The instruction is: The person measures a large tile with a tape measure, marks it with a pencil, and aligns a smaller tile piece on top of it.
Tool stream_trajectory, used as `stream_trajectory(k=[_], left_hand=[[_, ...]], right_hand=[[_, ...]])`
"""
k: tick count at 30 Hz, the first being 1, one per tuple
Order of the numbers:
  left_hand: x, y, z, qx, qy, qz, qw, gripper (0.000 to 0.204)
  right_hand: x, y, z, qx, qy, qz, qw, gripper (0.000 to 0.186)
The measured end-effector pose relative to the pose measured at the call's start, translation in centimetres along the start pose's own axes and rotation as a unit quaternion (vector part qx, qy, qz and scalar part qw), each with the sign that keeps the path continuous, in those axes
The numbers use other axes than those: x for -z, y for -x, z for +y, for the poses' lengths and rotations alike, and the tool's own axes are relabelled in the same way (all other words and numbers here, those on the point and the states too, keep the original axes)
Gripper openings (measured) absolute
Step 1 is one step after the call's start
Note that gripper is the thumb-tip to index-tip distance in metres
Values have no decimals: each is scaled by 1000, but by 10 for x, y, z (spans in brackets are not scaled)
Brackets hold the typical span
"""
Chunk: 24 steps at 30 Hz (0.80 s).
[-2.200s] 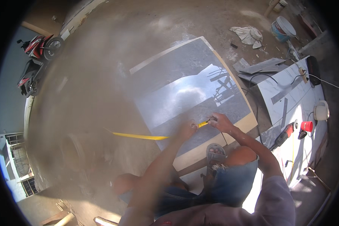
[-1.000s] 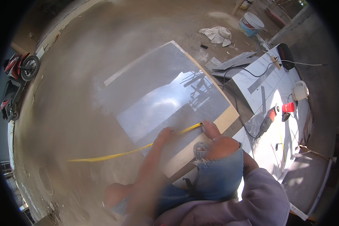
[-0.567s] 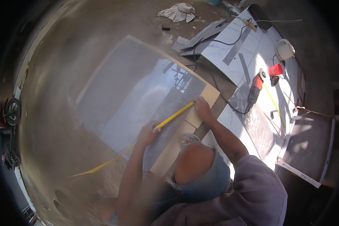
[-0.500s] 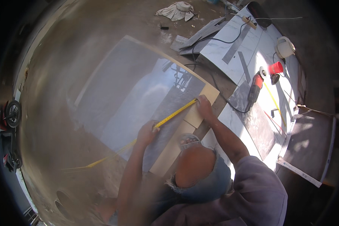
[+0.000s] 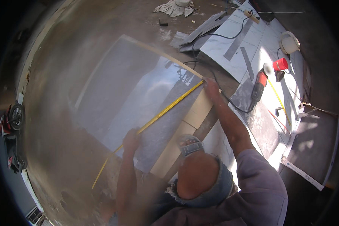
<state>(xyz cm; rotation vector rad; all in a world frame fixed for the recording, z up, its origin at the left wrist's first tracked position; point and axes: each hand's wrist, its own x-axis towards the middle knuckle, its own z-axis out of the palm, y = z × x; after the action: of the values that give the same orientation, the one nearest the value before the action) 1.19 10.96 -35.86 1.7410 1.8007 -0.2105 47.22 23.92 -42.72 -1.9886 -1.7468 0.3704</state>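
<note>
Tape measure (image 5: 165,112), yellow and thin, runs slantwise across the large glossy grey tile (image 5: 139,98) lying flat on the floor (image 5: 64,56). The right hand (image 5: 211,87) presses the tape's far end down at the tile's right edge, fingers closed on it. The left hand (image 5: 131,140) pinches the tape near the tile's near-left edge, and the loose blade runs on past that hand onto the dusty floor.

Along the tile's right edge lie pale beige tile strips (image 5: 184,132), touching it. Just beyond the strips, the person's sandalled foot (image 5: 190,145) rests by a marbled white slab (image 5: 252,45) spread over the floor to the tile's right. On that slab lies a red and black angle grinder (image 5: 259,87), its black cable (image 5: 214,37) looping back toward the tile's far corner. A small red cup (image 5: 280,64) and a white bucket (image 5: 289,42) stand past the grinder, well apart from the tile. Narrow grey offcuts (image 5: 203,30) lie by the tile's far corner, with a crumpled white cloth (image 5: 174,8) farther off. A red motorbike (image 5: 12,120) stands well to the tile's left. No labels or packages can be made out.
</note>
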Motion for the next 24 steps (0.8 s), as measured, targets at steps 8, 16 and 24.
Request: stream_trajectory(k=[8, 16, 24], left_hand=[[-8, 0, -32, -20, 46, 30, 998, 37], [12, -2, -45, -41, 73, 119, 989, 29], [21, 15, -35, 10, 85, 34, 996, 29]], right_hand=[[-8, -2, 11, 26, 29, 1, 999, 30], [6, -8, -9, -6, -15, -26, 1000, 27], [6, -3, -4, 26, 52, -55, 997, 28]])
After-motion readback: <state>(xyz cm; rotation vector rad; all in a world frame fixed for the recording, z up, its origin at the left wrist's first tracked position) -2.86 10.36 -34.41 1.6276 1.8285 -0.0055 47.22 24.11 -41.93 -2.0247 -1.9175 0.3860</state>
